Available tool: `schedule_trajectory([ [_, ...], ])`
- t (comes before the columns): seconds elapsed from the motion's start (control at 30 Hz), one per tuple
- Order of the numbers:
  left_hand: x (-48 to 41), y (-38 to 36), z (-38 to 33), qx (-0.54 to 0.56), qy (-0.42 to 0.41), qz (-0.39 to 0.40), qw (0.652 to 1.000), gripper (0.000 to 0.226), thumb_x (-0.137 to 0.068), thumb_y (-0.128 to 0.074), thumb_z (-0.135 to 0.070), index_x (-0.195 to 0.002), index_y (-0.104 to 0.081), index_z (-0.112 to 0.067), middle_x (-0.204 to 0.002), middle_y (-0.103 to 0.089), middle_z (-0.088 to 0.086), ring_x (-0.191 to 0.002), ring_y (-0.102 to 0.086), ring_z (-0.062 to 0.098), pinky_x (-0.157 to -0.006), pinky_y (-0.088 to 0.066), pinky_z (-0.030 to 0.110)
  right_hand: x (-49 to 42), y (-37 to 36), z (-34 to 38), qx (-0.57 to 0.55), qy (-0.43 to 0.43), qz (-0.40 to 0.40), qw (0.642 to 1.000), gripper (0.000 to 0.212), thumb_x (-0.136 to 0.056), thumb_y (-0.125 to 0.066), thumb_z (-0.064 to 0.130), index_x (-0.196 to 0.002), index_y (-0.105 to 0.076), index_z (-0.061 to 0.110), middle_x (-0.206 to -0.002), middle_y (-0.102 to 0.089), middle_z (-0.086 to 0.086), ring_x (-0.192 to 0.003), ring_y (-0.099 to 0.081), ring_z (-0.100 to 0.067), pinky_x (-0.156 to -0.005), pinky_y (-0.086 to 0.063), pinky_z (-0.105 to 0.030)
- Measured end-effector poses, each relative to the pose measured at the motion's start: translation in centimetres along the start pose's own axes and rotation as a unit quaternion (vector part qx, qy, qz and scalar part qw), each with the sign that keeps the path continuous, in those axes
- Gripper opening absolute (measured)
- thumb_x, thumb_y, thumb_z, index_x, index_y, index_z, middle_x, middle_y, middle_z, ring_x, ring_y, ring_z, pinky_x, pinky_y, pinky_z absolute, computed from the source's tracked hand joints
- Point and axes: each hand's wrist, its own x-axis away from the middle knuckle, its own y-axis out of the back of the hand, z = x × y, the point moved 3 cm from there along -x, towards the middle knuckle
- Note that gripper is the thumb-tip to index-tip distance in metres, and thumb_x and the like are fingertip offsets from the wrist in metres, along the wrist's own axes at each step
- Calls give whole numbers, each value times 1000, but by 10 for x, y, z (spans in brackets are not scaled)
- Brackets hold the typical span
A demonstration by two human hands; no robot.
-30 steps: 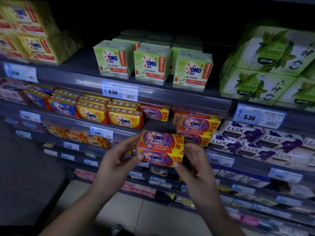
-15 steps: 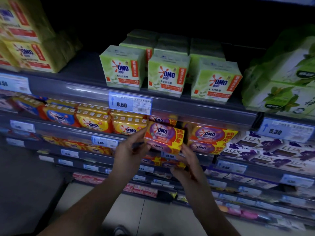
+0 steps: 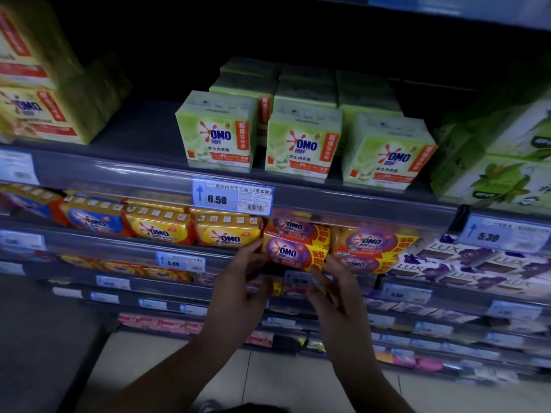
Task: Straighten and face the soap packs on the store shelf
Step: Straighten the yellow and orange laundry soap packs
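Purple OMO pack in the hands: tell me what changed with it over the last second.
The purple OMO pack went up and in, from in front of the shelves to the gap between the yellow OMO pack and the purple stack. The left hand and right hand went along, gripping its ends throughout. The green OMO boxes above stayed put.

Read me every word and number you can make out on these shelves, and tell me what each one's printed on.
"OMO": green square boxes.
"OMO": purple-and-yellow soap pack between left hand and right hand.
"OMO": yellow wrapped packs beside it.
"LUX": white packs with purple flowers.
"8.50": blue-edged price tag.
"5.30": right price tag, blurry.
Lower price tags and small print: too blurred to read.
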Motion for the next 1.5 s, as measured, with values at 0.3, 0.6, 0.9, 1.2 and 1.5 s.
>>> schedule_trajectory([
  [0.3, 5, -10, 0, -15, 29, -4, 999, 80, -89, -73, -5, -154, -37, -36, -131, -51, -34, -123, -45, -22, -87, -45, 1, 3, -3, -6, -5, -4, 9, 1000, 47, -97, -62, 1, -130, -54, 34, -109, -59, 38, -103, -58, 14, -80, -45, -13],
  [0.6, 10, -14, -18, -12, 47, 41, 998, 94, -88, -75, -3, -136, -24, -66, -131, -46, -48, -123, -49, -15, -91, -47, 7, 0, -11, 3, -15, -29, 62, 998, 59, -98, -62, 8, -149, -45, 32, -140, -53, 31, -130, -52, 4, -106, -51, -31],
  [0.9, 23, 54, 12, -1, 147, -71, 987, 56, -95, -63, -3, -144, -48, -26, -129, -64, -5, -99, -65, -3, -73, -60, 29, 17, -40, 1, 13, -8, 114, 993, 37, -100, -59, 5, -131, -58, 26, -134, -58, 11, -123, -52, 11, -89, -52, -16],
  [1.2, 0, 87, 32, 10, 109, -39, 993, 73, -94, -63, -4, -157, -33, -27, -134, -63, -1, -117, -62, 16, -75, -56, 25, -4, -99, 36, 88, 39, 105, 990, 51, -98, -62, 8, -141, -46, 30, -139, -53, 6, -123, -61, -7, -97, -56, -23],
  [1.5, -10, 86, 39, 104, 96, -21, 990, 67, -87, -67, -13, -148, -43, -28, -126, -64, -6, -117, -59, -1, -79, -54, 11, -9, -132, 41, 96, 18, 10, 995, 48, -95, -59, 0, -121, -46, 37, -128, -61, 1, -91, -62, -13, -72, -50, -24],
])
